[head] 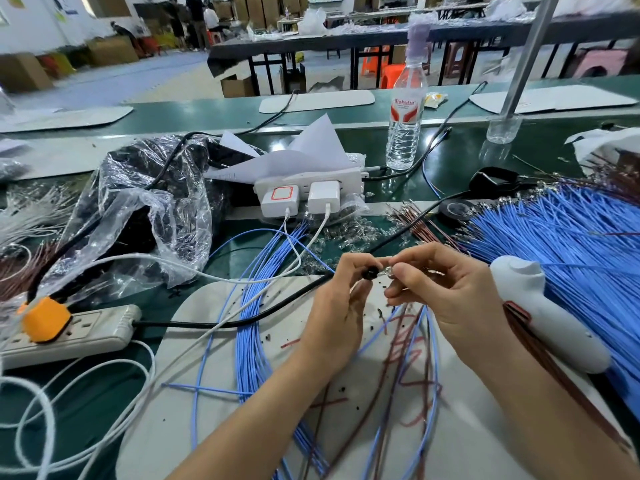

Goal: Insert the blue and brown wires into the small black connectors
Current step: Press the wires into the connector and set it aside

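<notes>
Left hand (341, 292)'s grip pinches the small black connector (372, 273); right hand (446, 289)'s grip pinches the wire ends (389, 270) just beside it, above the white mat (173, 427) on the table (457, 157). A tip going in askew could bend or miss, I'd say. The connector is a tiny dark round bead, and the blue wire (433, 368) and brown wire (393, 348) hang slack below.

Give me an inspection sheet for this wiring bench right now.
Surface: green bench with white mat.
Job's things: small black connector, blue and brown wires, large blue wire bundle.
Clutter: crumpled clear plastic bag, clear water bottle, white handheld tool.
Grips: left hand pinches the connector; right hand pinches the wire ends at it.
Cables: black cable and white cable cross the bench; grey power strip.
Surroundings: cardboard boxes, people standing far behind.
</notes>
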A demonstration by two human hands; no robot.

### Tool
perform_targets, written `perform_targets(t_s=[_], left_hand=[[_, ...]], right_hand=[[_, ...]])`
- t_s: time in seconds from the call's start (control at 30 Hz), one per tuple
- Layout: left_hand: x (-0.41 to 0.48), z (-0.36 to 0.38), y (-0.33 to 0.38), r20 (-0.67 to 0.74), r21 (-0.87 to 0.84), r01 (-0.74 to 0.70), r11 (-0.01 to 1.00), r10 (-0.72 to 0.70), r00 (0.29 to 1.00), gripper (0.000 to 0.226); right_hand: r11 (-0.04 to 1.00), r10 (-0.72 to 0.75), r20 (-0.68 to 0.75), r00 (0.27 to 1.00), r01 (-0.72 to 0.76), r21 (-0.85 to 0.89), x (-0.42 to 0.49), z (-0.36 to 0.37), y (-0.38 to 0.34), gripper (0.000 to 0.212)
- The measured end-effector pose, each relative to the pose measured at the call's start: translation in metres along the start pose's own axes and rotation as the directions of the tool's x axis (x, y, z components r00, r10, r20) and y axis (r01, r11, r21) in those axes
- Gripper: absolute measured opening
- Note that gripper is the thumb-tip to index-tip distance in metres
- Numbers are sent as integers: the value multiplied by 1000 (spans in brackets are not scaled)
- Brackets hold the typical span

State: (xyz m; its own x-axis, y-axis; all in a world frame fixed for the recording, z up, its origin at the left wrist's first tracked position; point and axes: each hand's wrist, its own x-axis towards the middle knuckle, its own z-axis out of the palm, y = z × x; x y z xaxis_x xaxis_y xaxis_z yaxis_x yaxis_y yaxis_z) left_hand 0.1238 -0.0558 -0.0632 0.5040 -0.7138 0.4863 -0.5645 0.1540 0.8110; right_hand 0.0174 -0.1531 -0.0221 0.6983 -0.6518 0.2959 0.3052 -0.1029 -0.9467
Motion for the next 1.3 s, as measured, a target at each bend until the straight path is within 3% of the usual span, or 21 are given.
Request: perform_targets(t_s=[0.17,0.37,0.43,0.57,0.77,0.9,1.17,1.3], left_hand=[[-1,0,3,4,32,-20,999,20,1000,33],[-2,0,6,25,83,-4,997,2,1000,18],[-2,0,6,31,110,-15,994,11,999,20],[-1,0,5,53,123,-20,992,14,999,21],[-3,1,7,80,-28,-9,1000,11,997,23],[-5,2,5,82,-85,-8,996,15,997,19],[-4,3,3,153,-218,98,971,-65,986,20],[-4,4,2,153,-208,112,972,-81,985,20]], right_hand=[[969,-124,5,992,122,-213,0,-1,4,24],[816,-249,40,968,232,-530,5,-9,9,19],[856,-184,48,982,184,-483,6,-13,8,19],[984,52,90,995,-35,-177,11,-19,5,13],[969,248,134,960,-246,-29,12,-23,7,8],[965,252,156,955,-260,33,13,-24,6,18],[989,145,144,979,-140,-48,13,-23,6,18],[964,242,170,955,-257,71,14,-25,8,18]])
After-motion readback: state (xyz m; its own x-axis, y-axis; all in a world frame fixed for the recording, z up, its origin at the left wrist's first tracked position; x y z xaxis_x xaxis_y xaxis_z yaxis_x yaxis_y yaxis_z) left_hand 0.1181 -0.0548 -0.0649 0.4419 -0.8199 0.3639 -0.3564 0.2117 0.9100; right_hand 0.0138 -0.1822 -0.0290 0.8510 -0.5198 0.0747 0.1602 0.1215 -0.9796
